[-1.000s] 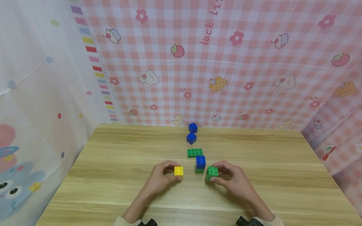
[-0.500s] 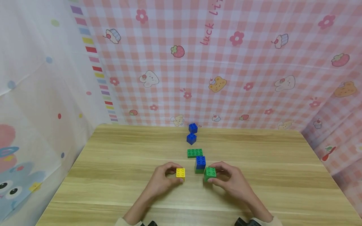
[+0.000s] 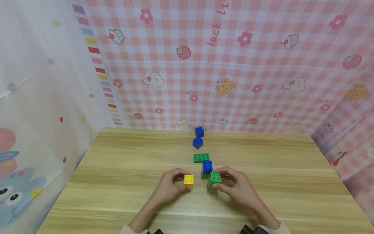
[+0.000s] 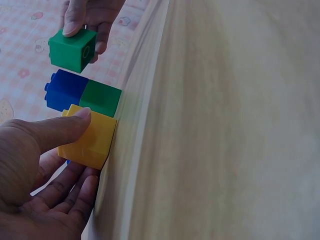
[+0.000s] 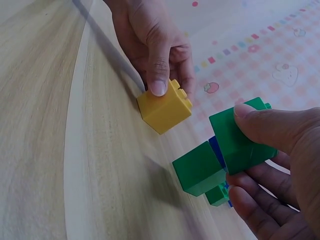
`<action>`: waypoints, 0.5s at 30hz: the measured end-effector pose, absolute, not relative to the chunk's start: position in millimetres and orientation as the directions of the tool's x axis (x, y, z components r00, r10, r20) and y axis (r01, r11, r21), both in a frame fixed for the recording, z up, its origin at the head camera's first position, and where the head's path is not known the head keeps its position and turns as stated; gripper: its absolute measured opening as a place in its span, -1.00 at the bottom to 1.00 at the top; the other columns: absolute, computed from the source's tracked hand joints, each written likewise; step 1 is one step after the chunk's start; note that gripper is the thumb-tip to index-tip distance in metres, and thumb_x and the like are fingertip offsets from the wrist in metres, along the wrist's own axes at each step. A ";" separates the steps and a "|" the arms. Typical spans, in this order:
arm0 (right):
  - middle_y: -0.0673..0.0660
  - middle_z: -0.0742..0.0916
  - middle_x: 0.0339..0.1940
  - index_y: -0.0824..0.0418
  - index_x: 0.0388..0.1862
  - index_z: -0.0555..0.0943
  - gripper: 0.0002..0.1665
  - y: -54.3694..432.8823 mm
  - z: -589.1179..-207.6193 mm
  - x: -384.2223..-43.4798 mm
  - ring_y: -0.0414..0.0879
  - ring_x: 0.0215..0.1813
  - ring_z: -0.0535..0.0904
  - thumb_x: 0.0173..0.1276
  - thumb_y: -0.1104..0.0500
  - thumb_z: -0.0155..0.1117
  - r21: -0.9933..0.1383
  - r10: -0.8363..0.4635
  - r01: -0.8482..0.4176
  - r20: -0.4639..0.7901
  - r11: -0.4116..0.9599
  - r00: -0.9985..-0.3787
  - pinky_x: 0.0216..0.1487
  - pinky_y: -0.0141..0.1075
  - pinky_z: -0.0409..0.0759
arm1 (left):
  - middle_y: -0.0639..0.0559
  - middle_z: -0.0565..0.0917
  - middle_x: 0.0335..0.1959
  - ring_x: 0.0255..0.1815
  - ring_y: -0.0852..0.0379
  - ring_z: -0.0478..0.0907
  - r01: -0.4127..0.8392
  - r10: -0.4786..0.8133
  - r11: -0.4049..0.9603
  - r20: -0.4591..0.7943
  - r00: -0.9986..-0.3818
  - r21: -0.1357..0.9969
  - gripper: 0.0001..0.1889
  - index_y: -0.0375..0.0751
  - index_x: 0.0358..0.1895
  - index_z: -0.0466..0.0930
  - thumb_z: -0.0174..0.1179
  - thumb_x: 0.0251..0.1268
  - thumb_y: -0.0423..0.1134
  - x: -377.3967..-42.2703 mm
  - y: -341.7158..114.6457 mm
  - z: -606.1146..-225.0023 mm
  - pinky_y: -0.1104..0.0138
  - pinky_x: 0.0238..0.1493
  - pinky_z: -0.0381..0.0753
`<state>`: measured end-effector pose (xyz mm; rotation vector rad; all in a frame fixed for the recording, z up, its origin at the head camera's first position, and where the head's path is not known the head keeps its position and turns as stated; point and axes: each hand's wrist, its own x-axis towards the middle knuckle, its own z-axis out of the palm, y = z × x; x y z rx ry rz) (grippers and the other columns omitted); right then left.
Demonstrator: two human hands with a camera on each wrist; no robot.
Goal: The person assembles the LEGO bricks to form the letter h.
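Observation:
Between thumb and fingers, my left hand (image 3: 169,187) pinches a yellow building block (image 3: 188,180) with studs up; in the left wrist view its base is at or near the tabletop. My right hand (image 3: 239,185) pinches a green building block (image 3: 214,180), which looks raised off the table in the left wrist view. Just behind the two held blocks stands a stack, a blue block (image 3: 207,165) on a green block (image 4: 101,98). The held green block partly covers this stack in the head view. A small gap separates the yellow and green held blocks.
Behind the stack lies a flat green brick (image 3: 201,158) with two rows of studs. Farther back, two blue blocks (image 3: 197,143) sit close together near the rear edge of the wooden table (image 3: 117,162). A pink checked cloth (image 3: 175,71) hangs behind.
My left hand has brought the yellow block a little to the right. My right hand has shifted the green block left, in front of the stack. The other blocks have stayed put.

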<state>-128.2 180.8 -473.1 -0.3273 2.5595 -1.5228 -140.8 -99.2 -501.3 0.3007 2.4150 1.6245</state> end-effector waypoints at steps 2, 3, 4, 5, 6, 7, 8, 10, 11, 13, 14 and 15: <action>-0.04 0.76 0.09 -0.09 0.08 0.68 -0.54 179.9 -472.8 -128.3 -0.12 0.04 0.68 0.21 0.04 0.59 -0.877 -0.256 -0.118 -0.006 0.466 -0.967 0.31 -0.20 0.68 | 0.06 0.73 -0.03 0.02 0.08 0.60 0.056 0.290 0.367 -0.057 -0.955 0.928 -0.60 0.02 0.01 0.71 0.57 0.05 -0.21 -140.8 -98.1 -500.8 0.06 0.21 0.64; -0.04 0.76 0.08 -0.09 0.08 0.68 -0.54 179.4 -472.7 -128.4 -0.12 0.03 0.69 0.20 0.04 0.59 -0.876 -0.257 -0.122 -0.002 0.466 -0.966 0.31 -0.20 0.68 | 0.07 0.73 -0.03 0.01 0.08 0.60 0.060 0.292 0.368 -0.054 -0.955 0.928 -0.60 0.02 0.01 0.71 0.57 0.05 -0.21 -140.7 -97.7 -501.0 0.06 0.21 0.64; -0.04 0.77 0.08 -0.09 0.08 0.68 -0.54 179.0 -472.6 -128.4 -0.12 0.03 0.69 0.20 0.04 0.59 -0.876 -0.257 -0.124 0.000 0.466 -0.966 0.30 -0.20 0.69 | 0.07 0.74 -0.03 0.01 0.08 0.60 0.064 0.293 0.368 -0.050 -0.955 0.928 -0.60 0.02 0.00 0.71 0.57 0.05 -0.21 -140.6 -97.3 -501.3 0.05 0.21 0.64; -0.04 0.77 0.08 -0.09 0.08 0.68 -0.54 178.5 -472.4 -128.4 -0.12 0.03 0.69 0.21 0.03 0.59 -0.876 -0.259 -0.127 0.003 0.464 -0.966 0.30 -0.20 0.69 | 0.07 0.74 -0.04 0.01 0.08 0.60 0.066 0.294 0.369 -0.049 -0.955 0.927 -0.60 0.02 0.00 0.71 0.57 0.04 -0.21 -140.4 -96.9 -501.5 0.06 0.22 0.63; -0.05 0.77 0.08 -0.09 0.08 0.68 -0.55 178.1 -472.4 -128.3 -0.12 0.03 0.69 0.21 0.03 0.59 -0.876 -0.261 -0.129 0.004 0.464 -0.965 0.30 -0.20 0.69 | 0.08 0.74 -0.04 0.01 0.09 0.60 0.070 0.295 0.370 -0.045 -0.954 0.926 -0.60 0.03 0.00 0.71 0.57 0.04 -0.21 -140.1 -96.6 -501.6 0.06 0.22 0.63; -0.05 0.76 0.08 -0.09 0.08 0.68 -0.55 177.8 -472.4 -128.1 -0.11 0.03 0.69 0.21 0.03 0.59 -0.876 -0.265 -0.133 0.006 0.464 -0.964 0.30 -0.20 0.69 | 0.09 0.74 -0.04 0.01 0.09 0.60 0.073 0.295 0.372 -0.043 -0.955 0.925 -0.60 0.03 -0.01 0.71 0.57 0.04 -0.20 -139.8 -96.2 -502.0 0.08 0.22 0.63; -0.05 0.76 0.08 -0.09 0.08 0.68 -0.55 177.5 -472.4 -128.0 -0.11 0.03 0.69 0.21 0.02 0.59 -0.876 -0.267 -0.136 0.008 0.462 -0.964 0.30 -0.20 0.68 | 0.10 0.75 -0.05 0.01 0.10 0.61 0.079 0.296 0.375 -0.039 -0.955 0.924 -0.60 0.04 -0.01 0.72 0.58 0.04 -0.20 -139.5 -95.9 -502.5 0.09 0.21 0.63; -0.05 0.76 0.09 -0.09 0.09 0.68 -0.55 176.8 -472.4 -127.8 -0.11 0.03 0.69 0.22 0.01 0.58 -0.876 -0.274 -0.141 0.010 0.460 -0.962 0.31 -0.21 0.68 | 0.11 0.75 -0.06 0.01 0.11 0.61 0.087 0.298 0.376 -0.032 -0.954 0.923 -0.60 0.03 -0.01 0.72 0.58 0.04 -0.20 -138.7 -95.2 -503.0 0.13 0.20 0.63; -0.05 0.76 0.09 -0.10 0.09 0.67 -0.55 176.5 -472.4 -127.7 -0.11 0.04 0.69 0.22 0.01 0.58 -0.876 -0.278 -0.143 0.010 0.460 -0.960 0.32 -0.21 0.67 | 0.11 0.75 -0.06 0.01 0.11 0.61 0.090 0.298 0.377 -0.029 -0.954 0.922 -0.61 0.04 -0.01 0.72 0.58 0.04 -0.20 -138.4 -94.8 -503.2 0.15 0.19 0.64; -0.06 0.75 0.11 -0.11 0.10 0.66 -0.54 175.8 -472.3 -127.5 -0.11 0.07 0.69 0.23 -0.02 0.56 -0.877 -0.286 -0.146 0.010 0.459 -0.958 0.33 -0.21 0.66 | 0.12 0.76 -0.06 0.01 0.12 0.61 0.095 0.303 0.377 -0.025 -0.953 0.921 -0.62 0.04 -0.01 0.72 0.58 0.05 -0.20 -137.9 -93.8 -503.8 0.18 0.18 0.64; -0.06 0.75 0.12 -0.12 0.11 0.66 -0.54 175.4 -472.2 -127.5 -0.10 0.08 0.68 0.24 -0.02 0.56 -0.877 -0.290 -0.146 0.009 0.457 -0.957 0.34 -0.21 0.66 | 0.12 0.75 -0.05 0.01 0.12 0.61 0.096 0.306 0.377 -0.027 -0.952 0.921 -0.62 0.04 -0.01 0.72 0.57 0.06 -0.20 -137.7 -93.3 -504.1 0.20 0.18 0.64; -0.06 0.75 0.12 -0.12 0.11 0.66 -0.54 174.9 -472.1 -127.5 -0.10 0.09 0.68 0.24 -0.03 0.55 -0.877 -0.293 -0.149 0.010 0.457 -0.956 0.35 -0.21 0.65 | 0.13 0.75 -0.05 0.01 0.12 0.61 0.097 0.311 0.376 -0.027 -0.950 0.921 -0.62 0.04 -0.01 0.72 0.57 0.07 -0.20 -137.6 -92.7 -504.2 0.21 0.18 0.64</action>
